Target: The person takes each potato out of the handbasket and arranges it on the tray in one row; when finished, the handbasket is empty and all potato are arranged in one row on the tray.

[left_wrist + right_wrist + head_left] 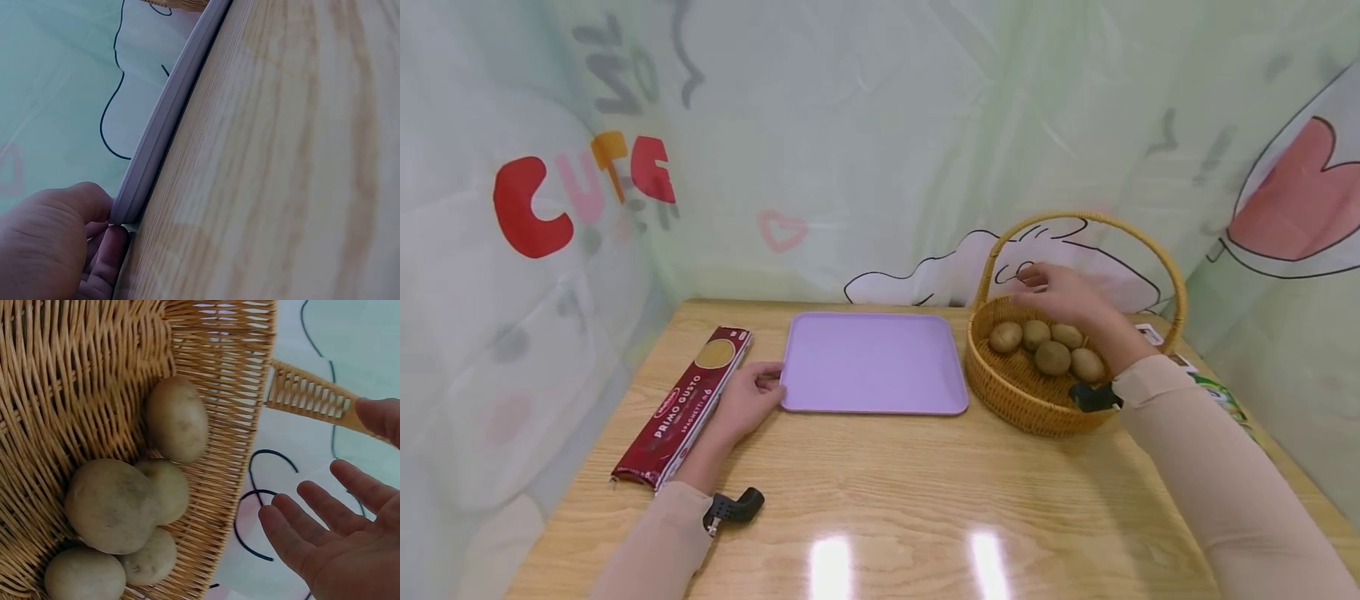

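A flat lilac tray point(872, 363) lies on the table. At its left edge my left hand point(751, 398) pinches the rim; the left wrist view shows the thumb on one side of the tray's corner point(128, 206) and the fingers under it. On the right stands a wicker basket point(1026, 410) with a tall arched handle, holding several potatoes point(1052, 358). My right hand point(1056, 293) hovers above the basket's back part, under the handle. In the right wrist view its fingers point(325, 512) are spread and hold nothing, apart from the potatoes.
A dark red spaghetti packet point(681, 412) lies slanted on the table, left of the tray and beside my left forearm. Behind the basket, partly hidden by my right sleeve, lie colourful packages point(1221, 398). A printed curtain point(865, 150) hangs along the table's back edge.
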Available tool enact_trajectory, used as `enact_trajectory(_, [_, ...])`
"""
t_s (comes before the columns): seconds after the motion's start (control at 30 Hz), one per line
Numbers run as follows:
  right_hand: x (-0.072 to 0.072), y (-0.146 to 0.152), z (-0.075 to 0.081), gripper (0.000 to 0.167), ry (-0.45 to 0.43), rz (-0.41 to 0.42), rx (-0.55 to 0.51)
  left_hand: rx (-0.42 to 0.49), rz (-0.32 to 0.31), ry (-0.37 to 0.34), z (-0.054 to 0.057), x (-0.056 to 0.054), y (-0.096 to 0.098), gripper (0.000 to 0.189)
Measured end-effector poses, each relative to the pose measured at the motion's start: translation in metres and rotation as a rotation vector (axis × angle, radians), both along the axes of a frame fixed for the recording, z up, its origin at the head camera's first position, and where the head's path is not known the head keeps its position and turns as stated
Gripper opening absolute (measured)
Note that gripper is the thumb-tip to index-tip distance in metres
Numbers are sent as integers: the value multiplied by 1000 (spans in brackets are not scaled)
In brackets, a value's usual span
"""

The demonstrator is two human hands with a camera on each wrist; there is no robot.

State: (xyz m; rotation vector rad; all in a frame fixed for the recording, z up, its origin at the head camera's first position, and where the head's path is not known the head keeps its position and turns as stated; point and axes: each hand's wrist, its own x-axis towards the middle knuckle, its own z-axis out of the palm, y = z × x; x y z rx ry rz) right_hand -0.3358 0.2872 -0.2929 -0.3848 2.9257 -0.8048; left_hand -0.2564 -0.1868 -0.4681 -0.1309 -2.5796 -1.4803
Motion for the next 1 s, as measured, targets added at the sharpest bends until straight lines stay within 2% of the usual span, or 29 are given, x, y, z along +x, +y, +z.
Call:
enact_trajectory(0.33, [-19, 1, -23, 58, -63, 49, 35, -30, 10, 18, -3, 0, 0, 41])
enact_trajectory(0.43, [-23, 0, -30, 58, -157, 63, 28, -29, 11, 20, -2, 0, 0, 41])
enact_trajectory(0.57, [-27, -2, -38, 65, -238, 61, 89, -25, 11, 23, -2, 1, 1, 41])
enact_trajectory(0.63, [-30, -2, -42, 66, -230, 78, 135, -23, 11, 26, -2, 0, 2, 41])
enact_trajectory(0.77, [-36, -2, -46, 49, -231, 136, 165, -26, 9, 31, -2, -1, 2, 41])
enact_trajectory(0.87, [-36, -4, -45, 40, -245, 172, 163, -33, 11, 35, 0, -1, 2, 41])
enact_trajectory(1.0, [-36, -4, -45, 43, -266, 207, 115, -33, 13, 32, 1, 0, 2, 41])
